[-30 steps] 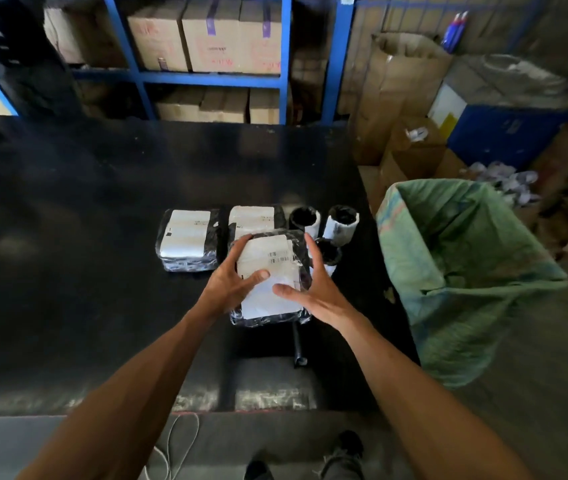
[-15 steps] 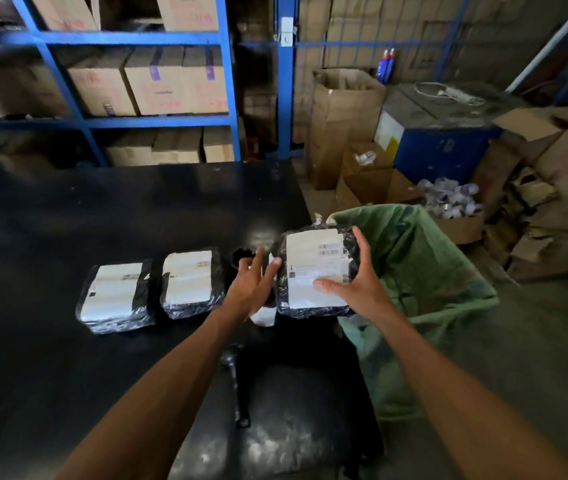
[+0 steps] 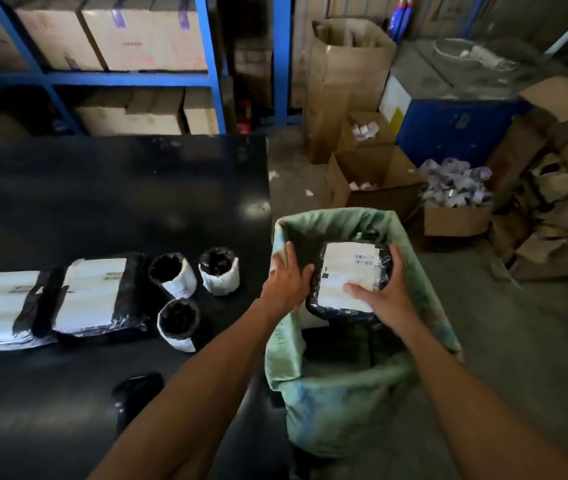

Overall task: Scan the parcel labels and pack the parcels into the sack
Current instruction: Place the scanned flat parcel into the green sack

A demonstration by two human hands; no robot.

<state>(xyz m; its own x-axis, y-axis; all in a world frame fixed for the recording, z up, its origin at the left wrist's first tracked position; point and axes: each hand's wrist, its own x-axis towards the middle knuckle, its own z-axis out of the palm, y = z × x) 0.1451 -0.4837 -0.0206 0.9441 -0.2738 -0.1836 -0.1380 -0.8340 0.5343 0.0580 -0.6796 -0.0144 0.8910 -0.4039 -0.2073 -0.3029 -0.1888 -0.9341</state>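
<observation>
A black-wrapped parcel (image 3: 346,271) with a white label hangs over the mouth of the green sack (image 3: 338,403), which stands by the table's right edge. My right hand (image 3: 381,294) grips the parcel, thumb on the label and fingers round its right edge. With straight fingers, my left hand (image 3: 287,277) lies against the parcel's left side and the sack's rim. On the black table (image 3: 119,202) lie two flat labelled parcels (image 3: 1,310) (image 3: 97,296) and three small round parcels (image 3: 171,271) (image 3: 220,270) (image 3: 178,322).
A black scanner (image 3: 137,393) lies on the table near my left forearm. Blue shelving with cartons (image 3: 137,39) stands behind the table. Open cardboard boxes (image 3: 372,178) and a blue drum (image 3: 455,123) crowd the floor beyond the sack.
Both hands lifted the parcel off the table and carried it right, from beside the other parcels to over the sack's mouth. My view turned right with it.
</observation>
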